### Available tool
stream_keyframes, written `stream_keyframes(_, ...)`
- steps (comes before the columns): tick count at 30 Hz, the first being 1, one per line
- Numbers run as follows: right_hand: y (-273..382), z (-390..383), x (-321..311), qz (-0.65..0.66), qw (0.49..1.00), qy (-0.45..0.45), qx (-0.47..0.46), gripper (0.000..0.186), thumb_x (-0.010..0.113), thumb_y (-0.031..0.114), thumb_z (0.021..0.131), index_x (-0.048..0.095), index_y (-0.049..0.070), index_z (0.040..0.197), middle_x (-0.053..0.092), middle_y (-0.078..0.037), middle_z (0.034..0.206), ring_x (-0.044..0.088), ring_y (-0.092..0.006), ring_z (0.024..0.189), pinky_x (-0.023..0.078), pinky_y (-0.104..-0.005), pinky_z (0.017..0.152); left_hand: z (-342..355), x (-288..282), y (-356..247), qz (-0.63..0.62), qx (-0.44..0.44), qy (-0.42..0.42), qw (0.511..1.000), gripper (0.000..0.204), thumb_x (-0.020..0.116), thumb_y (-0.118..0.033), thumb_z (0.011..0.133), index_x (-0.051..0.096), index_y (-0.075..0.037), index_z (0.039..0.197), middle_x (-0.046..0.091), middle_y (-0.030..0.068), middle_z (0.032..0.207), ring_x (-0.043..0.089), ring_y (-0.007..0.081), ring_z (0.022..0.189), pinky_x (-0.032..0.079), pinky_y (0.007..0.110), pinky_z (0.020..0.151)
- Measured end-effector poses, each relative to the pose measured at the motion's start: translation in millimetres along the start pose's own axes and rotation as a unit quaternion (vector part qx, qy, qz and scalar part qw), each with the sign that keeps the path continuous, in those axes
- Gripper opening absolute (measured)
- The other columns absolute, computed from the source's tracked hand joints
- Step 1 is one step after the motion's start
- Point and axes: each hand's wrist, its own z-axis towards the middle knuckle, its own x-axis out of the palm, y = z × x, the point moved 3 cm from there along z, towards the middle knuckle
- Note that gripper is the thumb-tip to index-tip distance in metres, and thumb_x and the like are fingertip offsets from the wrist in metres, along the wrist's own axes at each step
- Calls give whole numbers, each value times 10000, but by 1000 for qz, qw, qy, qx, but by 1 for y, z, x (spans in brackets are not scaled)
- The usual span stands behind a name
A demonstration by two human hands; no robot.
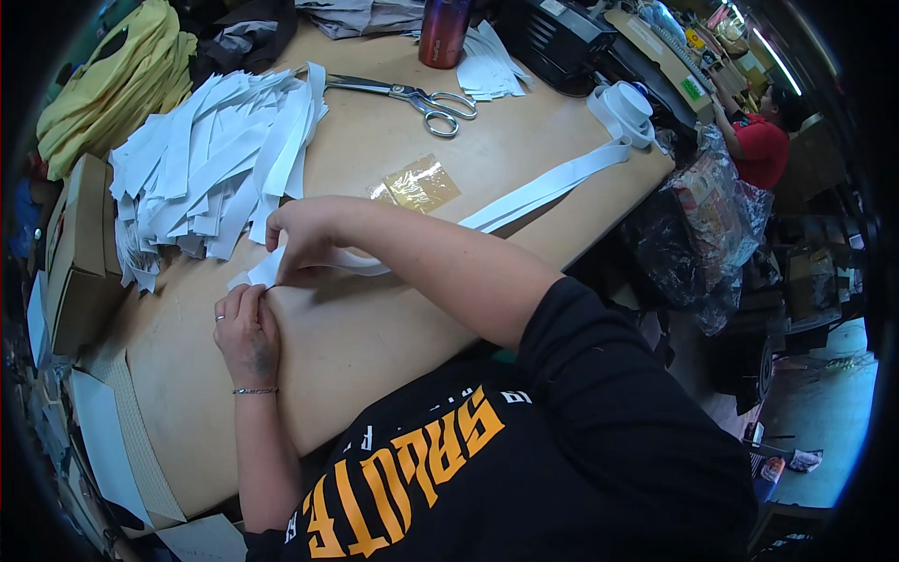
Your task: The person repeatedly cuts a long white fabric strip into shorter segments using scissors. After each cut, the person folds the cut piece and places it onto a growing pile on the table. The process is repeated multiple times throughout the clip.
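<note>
A long white fabric band (552, 184) runs across the table from a white roll (626, 105) at the far right, passing under my right forearm to my hands. My right hand (307, 234) is closed on the band near its end, fingertips pointing down. Just in front of it, my left hand (248, 328) rests on the table, its bent fingertips pressed on the band's end. A large pile of cut white strips (211, 159) lies beyond my hands at the left. Metal scissors (412, 96) lie partly open beside the pile.
A shiny yellowish plastic packet (421, 184) lies mid-table. At the back stand a dark red tumbler (443, 33), more white strips (489, 64) and a black machine (552, 42). A cardboard box (84, 253) borders the left. Another person in red (758, 150) is at far right.
</note>
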Motion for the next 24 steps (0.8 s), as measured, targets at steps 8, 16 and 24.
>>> stream_keyframes(8,-41,-119,-74,45,998,13,41,637,769,76,680,494,106,1254,634,-86,868,590,-126,619,490,-248,537,-2,3,1,-10,-4,-9,1000,146,614,-13,774,649,-73,902,630,64,929,583,276,843,493,367,704)
stream_keyframes(16,-140,-190,-148,-62,978,-136,144,344,768,148,701,676,102,1029,650,-60,815,586,-139,667,463,-256,600,0,1,-1,-21,-15,-5,1000,139,616,-15,774,649,-69,897,628,69,928,578,284,844,487,376,713)
stream_keyframes(24,-135,-166,-112,-364,838,-326,242,334,743,142,699,668,112,1023,644,-65,987,571,-255,989,452,-363,864,-5,-2,3,-27,-5,-28,999,135,611,0,767,656,-52,883,631,90,910,588,291,828,493,377,702)
